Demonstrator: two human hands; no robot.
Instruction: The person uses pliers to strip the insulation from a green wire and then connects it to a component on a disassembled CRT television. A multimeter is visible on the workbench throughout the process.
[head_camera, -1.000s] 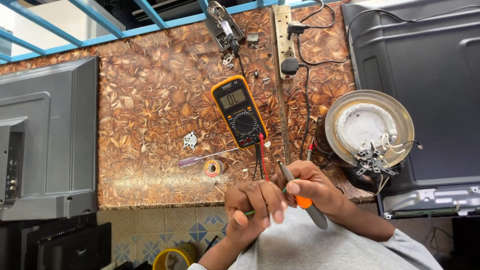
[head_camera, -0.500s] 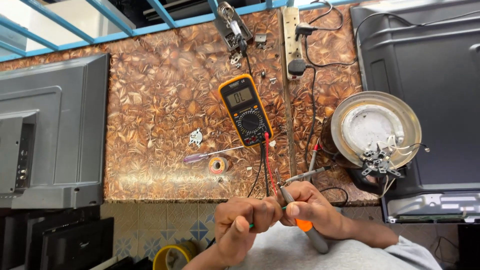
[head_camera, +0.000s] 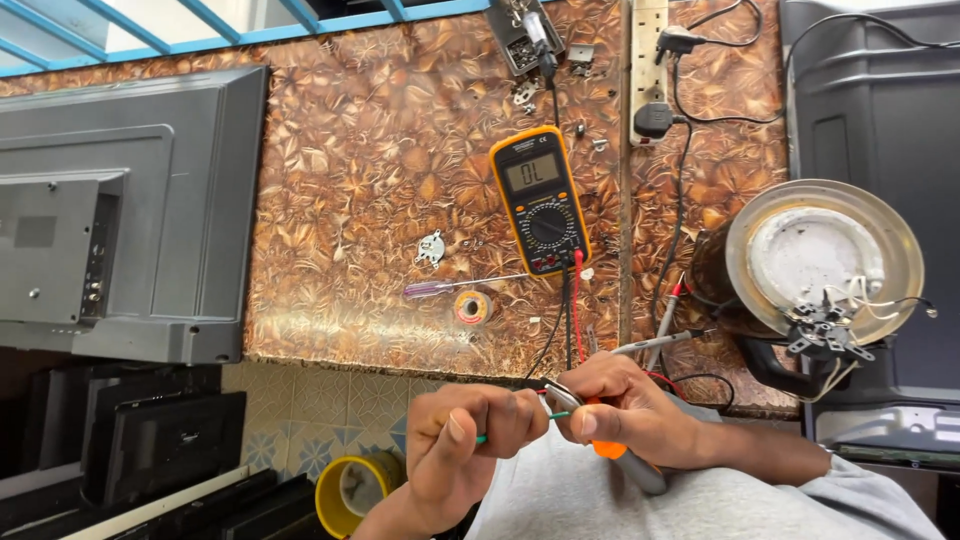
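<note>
My left hand (head_camera: 470, 435) is closed around a thin green wire (head_camera: 520, 420) near the front edge of the brown patterned bench (head_camera: 360, 200). My right hand (head_camera: 625, 410) grips pliers with orange and grey handles (head_camera: 625, 460), their jaws at the wire's end between both hands. Just beyond, a yellow multimeter (head_camera: 540, 200) lies on the bench, its red and black leads (head_camera: 572, 310) running toward my hands. Two probes (head_camera: 665, 335) rest beside my right hand.
A round metal heating base with loose wires (head_camera: 820, 265) sits at right beside a dark plastic casing (head_camera: 880, 90). A grey TV back (head_camera: 120, 210) lies at left. A screwdriver (head_camera: 460, 287), a tape roll (head_camera: 472, 306) and a power strip (head_camera: 650, 50) lie on the bench; a yellow roll (head_camera: 350, 490) sits below.
Both hands have drawn closer together and nearer to me, with the pliers' jaws now at the wire's end. The view has shifted slightly.
</note>
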